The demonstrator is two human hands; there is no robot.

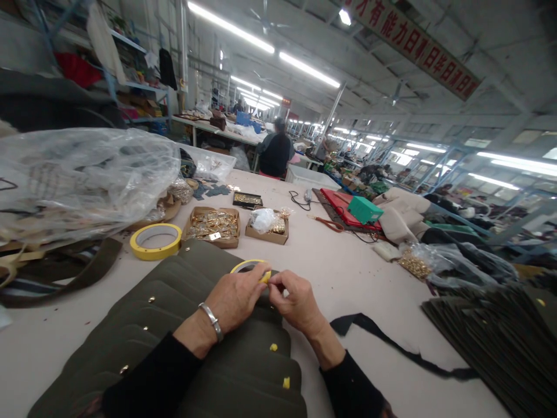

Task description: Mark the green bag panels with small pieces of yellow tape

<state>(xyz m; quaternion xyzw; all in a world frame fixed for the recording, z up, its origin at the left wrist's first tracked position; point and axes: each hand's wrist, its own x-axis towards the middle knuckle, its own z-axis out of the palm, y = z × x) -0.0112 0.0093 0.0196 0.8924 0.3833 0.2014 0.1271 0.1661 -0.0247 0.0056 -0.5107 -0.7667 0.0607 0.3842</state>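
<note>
My left hand (235,297), with a silver bangle at its wrist, grips a small roll of yellow tape (238,266) and hides part of it. Thumb and forefinger of my right hand (299,303) are pinched together at the tape's near right edge; the tape end between them is mostly hidden. Both hands are over a fanned stack of dark olive panels (243,366). Small shiny metal studs (152,299) show along the left of these panels. On the right edges sit bits of yellow tape (286,382).
Beyond the panels lie a larger yellow tape roll (155,251), a box of metal parts (213,225) and a smaller carton (267,233). A black strip (391,342) and a dark panel pile (491,337) are at right. A plastic bag (87,180) bulges at left.
</note>
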